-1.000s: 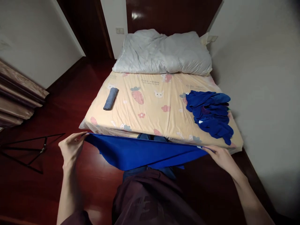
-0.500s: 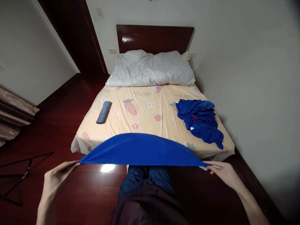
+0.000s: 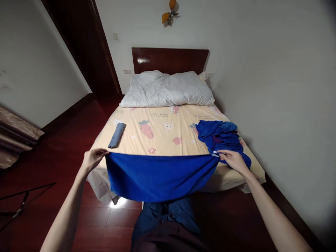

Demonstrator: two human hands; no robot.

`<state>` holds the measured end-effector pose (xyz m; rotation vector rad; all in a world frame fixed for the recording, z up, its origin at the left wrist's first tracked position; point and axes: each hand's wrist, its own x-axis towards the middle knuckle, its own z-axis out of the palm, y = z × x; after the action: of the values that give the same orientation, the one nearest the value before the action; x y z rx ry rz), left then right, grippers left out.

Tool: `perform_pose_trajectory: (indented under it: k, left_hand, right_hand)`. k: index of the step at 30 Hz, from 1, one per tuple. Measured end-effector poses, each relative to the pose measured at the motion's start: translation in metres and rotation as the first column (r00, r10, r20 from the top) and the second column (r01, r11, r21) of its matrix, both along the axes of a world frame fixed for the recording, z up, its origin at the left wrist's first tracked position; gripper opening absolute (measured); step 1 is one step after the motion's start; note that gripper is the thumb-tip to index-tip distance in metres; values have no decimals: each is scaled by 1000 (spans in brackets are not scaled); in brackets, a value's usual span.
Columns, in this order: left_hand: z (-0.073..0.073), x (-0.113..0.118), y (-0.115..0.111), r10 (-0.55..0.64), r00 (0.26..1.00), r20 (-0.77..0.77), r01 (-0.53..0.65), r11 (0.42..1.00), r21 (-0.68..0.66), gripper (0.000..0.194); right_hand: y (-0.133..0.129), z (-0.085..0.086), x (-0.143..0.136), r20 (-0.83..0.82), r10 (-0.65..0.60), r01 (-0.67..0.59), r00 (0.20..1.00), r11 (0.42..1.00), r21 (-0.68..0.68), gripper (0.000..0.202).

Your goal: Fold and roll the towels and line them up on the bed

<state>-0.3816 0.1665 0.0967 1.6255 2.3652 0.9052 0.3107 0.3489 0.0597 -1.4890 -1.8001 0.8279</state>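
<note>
A blue towel (image 3: pixel 161 176) hangs stretched between my two hands, above the foot of the bed. My left hand (image 3: pixel 96 158) pinches its upper left corner, and my right hand (image 3: pixel 232 159) pinches the upper right one, beside a small pale tag. The top edge runs nearly straight while the lower part droops in a curve. On the right of the bed lies a crumpled heap of blue cloths (image 3: pixel 217 134), partly behind my right hand. A rolled grey-blue towel (image 3: pixel 117 135) rests on the left side of the bed.
The bed (image 3: pixel 162 140) has a yellow sheet with carrot and rabbit prints. A white quilt (image 3: pixel 168 89) lies bunched against the dark headboard (image 3: pixel 170 59). Black stand legs (image 3: pixel 23 203) are on the floor at left, below a curtain (image 3: pixel 15 140). A wall runs along the right.
Both hands have moved forward and closer together, carrying the towel's held edge toward the bed. The towel body, which billowed beyond that edge, now hangs on my side. The view has tilted up.
</note>
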Motion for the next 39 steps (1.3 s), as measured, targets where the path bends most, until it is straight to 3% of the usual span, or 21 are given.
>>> perform_pose_trajectory:
  k: [3,6,8,10,14,17,22,24,26,28,31,35,39]
  left_hand:
    - [20,-1,50,30,1000,-9,-26,969,246,33]
    - [34,0,76,49,998,-32,-28,876,482,33]
    - [34,-1,83,63,997,-43,-28,825,564,33]
    - [25,-3,84,85,994,-63,-32,808,588,31]
    - [-20,-11,79,107,988,-113,-36,863,504,25]
    - [-72,-19,76,27,995,-96,11,925,380,24]
    - [-171,-30,72,-71,997,8,70,991,111,23]
    - [-203,-32,67,-61,997,43,60,998,17,21]
    - [-226,-34,61,-57,996,66,60,998,-36,21]
    - [-241,-36,53,-46,996,77,52,996,-68,23]
    - [-251,-39,42,-11,997,75,20,992,-122,28]
    - [-254,-34,34,-4,999,54,13,987,-161,31]
    - [-250,-21,29,-11,1000,4,11,989,-149,31]
  right_hand:
    - [48,12,-16,-61,-97,108,993,968,226,41]
    - [73,27,-29,-168,-140,194,976,911,364,34]
    - [78,31,-36,-227,-128,215,965,885,413,33]
    - [78,28,-43,-279,-113,230,953,872,431,32]
    - [77,-6,-55,-295,-101,222,950,884,411,32]
    - [80,-51,-64,-234,-94,173,968,923,344,37]
    - [76,-134,-78,-88,-87,99,992,986,136,41]
    - [68,-162,-81,-35,-82,84,996,995,47,37]
    - [58,-184,-80,-19,-87,86,996,996,-39,36]
    - [48,-202,-75,-4,-109,108,994,989,-98,39]
    - [36,-218,-62,34,-159,162,987,980,-113,43]
    - [27,-231,-52,-17,-222,221,975,972,-77,50]
    - [20,-236,-53,71,-283,285,957,958,-24,46]
